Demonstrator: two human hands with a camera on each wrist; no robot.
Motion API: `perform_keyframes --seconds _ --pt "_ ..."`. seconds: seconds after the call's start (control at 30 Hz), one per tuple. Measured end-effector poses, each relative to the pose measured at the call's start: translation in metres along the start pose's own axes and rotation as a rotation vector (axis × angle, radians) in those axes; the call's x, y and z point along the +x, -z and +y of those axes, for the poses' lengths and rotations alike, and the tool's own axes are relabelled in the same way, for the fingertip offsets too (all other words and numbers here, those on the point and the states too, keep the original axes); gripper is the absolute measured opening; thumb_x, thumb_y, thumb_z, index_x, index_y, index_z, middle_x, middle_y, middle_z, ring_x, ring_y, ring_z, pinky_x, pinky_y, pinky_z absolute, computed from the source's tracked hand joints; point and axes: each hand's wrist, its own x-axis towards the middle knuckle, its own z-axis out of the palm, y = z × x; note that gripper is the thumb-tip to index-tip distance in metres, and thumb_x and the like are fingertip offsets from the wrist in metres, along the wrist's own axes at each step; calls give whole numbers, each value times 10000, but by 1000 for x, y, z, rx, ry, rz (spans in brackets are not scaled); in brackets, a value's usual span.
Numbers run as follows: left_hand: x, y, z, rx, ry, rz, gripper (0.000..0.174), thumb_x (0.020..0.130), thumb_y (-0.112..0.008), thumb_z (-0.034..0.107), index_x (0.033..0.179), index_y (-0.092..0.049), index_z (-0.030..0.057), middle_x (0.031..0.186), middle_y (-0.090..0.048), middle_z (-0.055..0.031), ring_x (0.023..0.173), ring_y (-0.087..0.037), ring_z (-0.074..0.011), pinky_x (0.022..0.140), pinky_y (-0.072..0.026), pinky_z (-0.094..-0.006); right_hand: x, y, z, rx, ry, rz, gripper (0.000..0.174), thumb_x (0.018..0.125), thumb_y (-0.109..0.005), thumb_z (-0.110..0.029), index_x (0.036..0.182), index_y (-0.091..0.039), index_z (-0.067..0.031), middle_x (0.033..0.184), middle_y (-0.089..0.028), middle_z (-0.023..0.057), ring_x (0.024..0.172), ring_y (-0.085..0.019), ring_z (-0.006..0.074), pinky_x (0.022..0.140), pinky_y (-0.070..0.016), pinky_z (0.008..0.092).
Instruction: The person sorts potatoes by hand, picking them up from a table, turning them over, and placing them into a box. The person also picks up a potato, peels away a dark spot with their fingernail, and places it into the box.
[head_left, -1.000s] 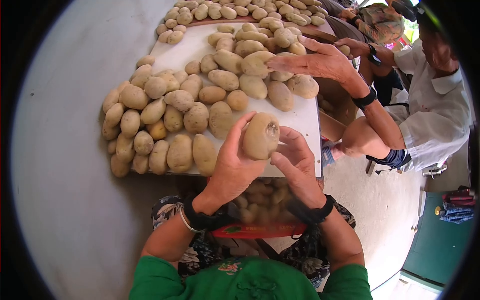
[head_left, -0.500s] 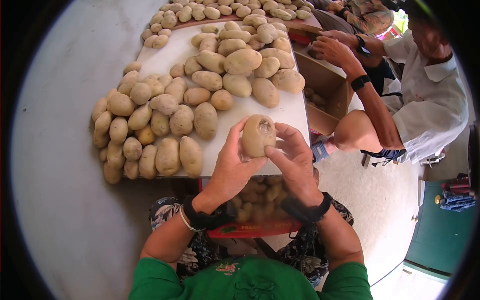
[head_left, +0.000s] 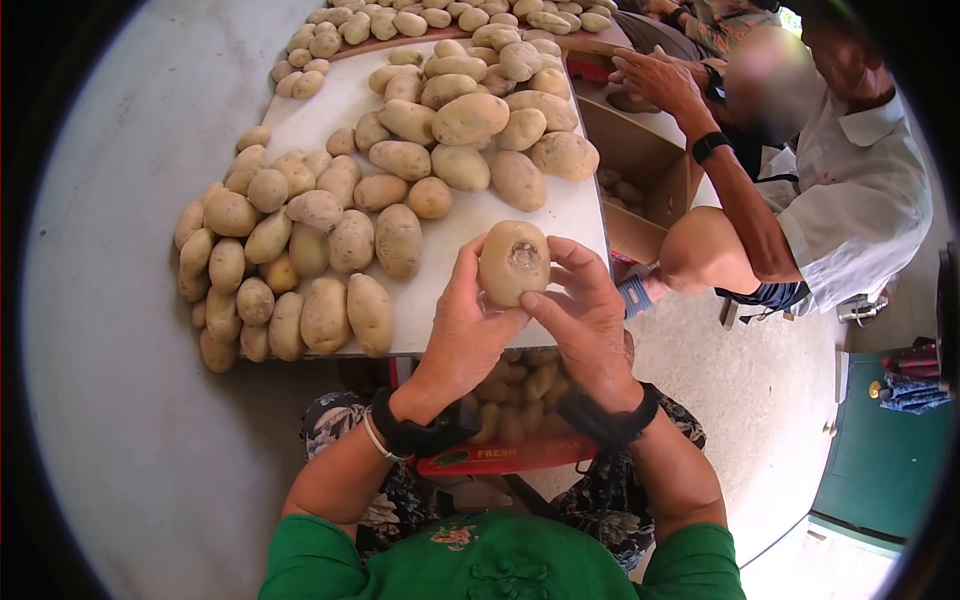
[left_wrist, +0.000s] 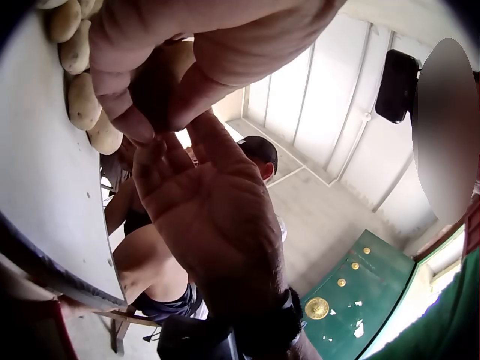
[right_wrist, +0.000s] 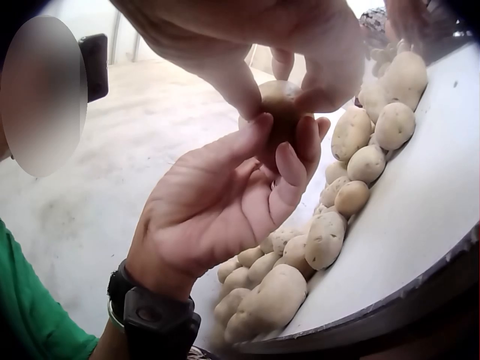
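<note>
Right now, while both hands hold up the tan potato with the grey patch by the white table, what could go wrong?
The tan oval potato is held by the fingers of the left hand and the right hand, so it might slip into the red plastic crate below. The row of pale potatoes lies at the rim of the flat white table, near the left forearm; a bump could roll one off.

White tabletop (head_left: pixel 565 215) stood on grey floor (head_left: pixel 120 350). Only potatoes lay directly on it. Tight potato heap (head_left: pixel 290 250) ran along the 9 o'clock edge down to the 7 o'clock corner. Looser potato group (head_left: pixel 470 125) spread from centre toward 1 o'clock. Potato band (head_left: pixel 430 18) crossed the 12 o'clock end. Surface at 4–5 o'clock was bare.
</note>
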Motion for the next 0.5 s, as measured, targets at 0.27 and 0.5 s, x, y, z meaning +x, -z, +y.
perform_keyframes --seconds 0.27,0.5 --pt "1 -6 -3 -56 125 0 633 822 -587 -57 1352 -255 41 1232 -471 -105 1143 -491 -165 941 -446 -304 4 5 -8 63 -184 11 521 821 -675 -60 1259 -400 8 1093 -556 116 990 -555 151 777 -501 265" --pt "-6 -21 -6 103 133 -224 810 823 -508 -58 1460 -24 66 1357 -347 -179 1135 -522 -243 895 -465 -326 16 16 1 -171 -101 80 633 788 -703 -96 1303 -348 4 1138 -527 137 1015 -546 165 827 -475 261"
